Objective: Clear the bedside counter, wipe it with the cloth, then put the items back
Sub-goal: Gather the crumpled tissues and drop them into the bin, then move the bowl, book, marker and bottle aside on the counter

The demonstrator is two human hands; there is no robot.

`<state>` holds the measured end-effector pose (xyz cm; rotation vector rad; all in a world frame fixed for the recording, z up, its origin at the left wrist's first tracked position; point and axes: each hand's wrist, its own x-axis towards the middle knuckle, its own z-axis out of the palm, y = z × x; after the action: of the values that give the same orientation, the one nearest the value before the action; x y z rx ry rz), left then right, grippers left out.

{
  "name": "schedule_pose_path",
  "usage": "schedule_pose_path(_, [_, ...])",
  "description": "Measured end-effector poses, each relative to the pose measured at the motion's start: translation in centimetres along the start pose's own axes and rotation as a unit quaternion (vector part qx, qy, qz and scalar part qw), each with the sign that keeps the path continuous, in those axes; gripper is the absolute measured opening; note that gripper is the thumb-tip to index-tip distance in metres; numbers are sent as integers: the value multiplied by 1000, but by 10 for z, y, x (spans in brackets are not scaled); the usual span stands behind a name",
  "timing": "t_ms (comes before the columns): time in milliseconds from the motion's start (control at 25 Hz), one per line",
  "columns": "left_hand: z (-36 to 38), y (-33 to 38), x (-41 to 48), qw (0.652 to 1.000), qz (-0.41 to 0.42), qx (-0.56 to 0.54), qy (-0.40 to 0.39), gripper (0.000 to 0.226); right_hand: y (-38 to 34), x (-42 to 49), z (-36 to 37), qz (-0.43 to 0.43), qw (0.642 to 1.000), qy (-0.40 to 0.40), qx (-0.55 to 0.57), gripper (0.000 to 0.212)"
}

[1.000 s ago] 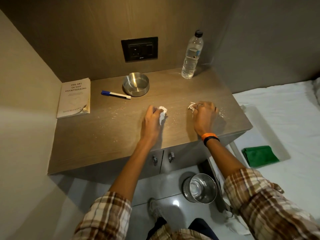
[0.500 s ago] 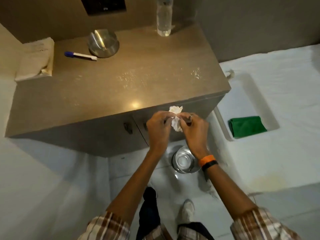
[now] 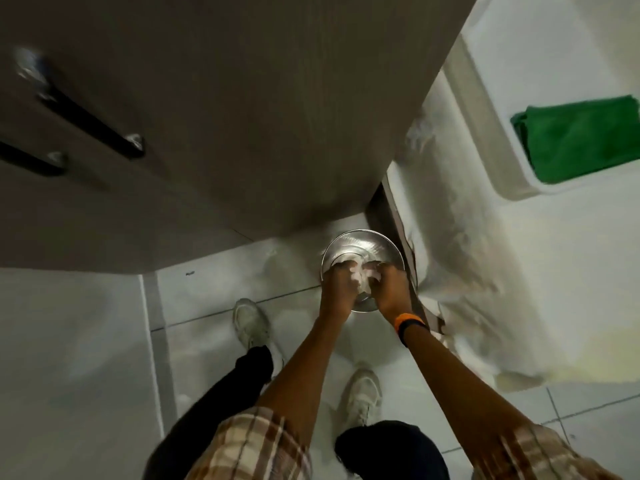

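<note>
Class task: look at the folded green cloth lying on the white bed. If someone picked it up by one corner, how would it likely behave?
The folded green cloth would probably go floppy and unfold, since it looks like soft fabric with rounded folds. It likely weighs little, as it barely dents the white bed. Being flat, it should not roll or tip.

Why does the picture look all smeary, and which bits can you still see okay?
Head view: motion blur smears the cabinet handles and the hands, left hand and right hand, over the metal bin; the green cloth stays fairly clear.
</note>
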<state>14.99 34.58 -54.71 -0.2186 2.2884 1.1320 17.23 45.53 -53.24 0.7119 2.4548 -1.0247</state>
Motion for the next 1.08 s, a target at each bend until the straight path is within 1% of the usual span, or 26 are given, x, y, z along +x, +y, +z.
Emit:
schedule_pose_path(80, [23, -26, 23, 999, -1, 46, -30, 55, 29, 22, 24, -9, 1000, -29, -4, 36])
schedule_pose_path(120, [27, -35, 30, 997, 7, 67, -34, 61, 39, 29, 30, -14, 999, -34, -10, 36])
schedule_pose_path(200, [24, -44, 28, 994, 32, 98, -27, 66, 50, 33, 35, -19, 999, -29, -34, 38])
schedule_pose_path(280, [8, -39, 10, 980, 107, 165, 10, 64, 45, 20, 29, -43, 996, -10, -79, 44])
schedule_pose_path(320, [-5, -31, -2, 962, 160, 216, 39, 62, 35, 10, 21, -65, 994, 14, -93, 47])
schedule_pose_path(400, [-41, -4, -29, 915, 252, 296, 108, 62, 3, -16, -6, -127, 983, 79, -107, 45])
schedule_pose_path(480, [-89, 37, -67, 878, 302, 335, 162, 67, -44, -51, -46, -202, 958, 136, -151, 50])
schedule_pose_path(560, [-144, 83, -110, 859, 348, 315, 204, 72, -101, -91, -97, -281, 926, 174, -183, 61])
schedule_pose_path(640, [-193, 125, -146, 842, 387, 283, 248, 73, -157, -122, -143, -333, 903, 198, -185, 71])
schedule_pose_path(720, [-256, 175, -180, 826, 393, 265, 304, 73, -225, -152, -194, -374, 881, 232, -171, 77])
schedule_pose_path(880, [-384, 253, -221, 801, 355, 277, 396, 79, -366, -185, -263, -462, 825, 276, -172, 84])
schedule_pose_path(1000, [-458, 284, -231, 792, 311, 306, 427, 85, -452, -189, -277, -486, 805, 282, -191, 88])
schedule_pose_path(1080, [-500, 285, -230, 787, 274, 326, 447, 86, -496, -192, -267, -490, 801, 279, -199, 86])
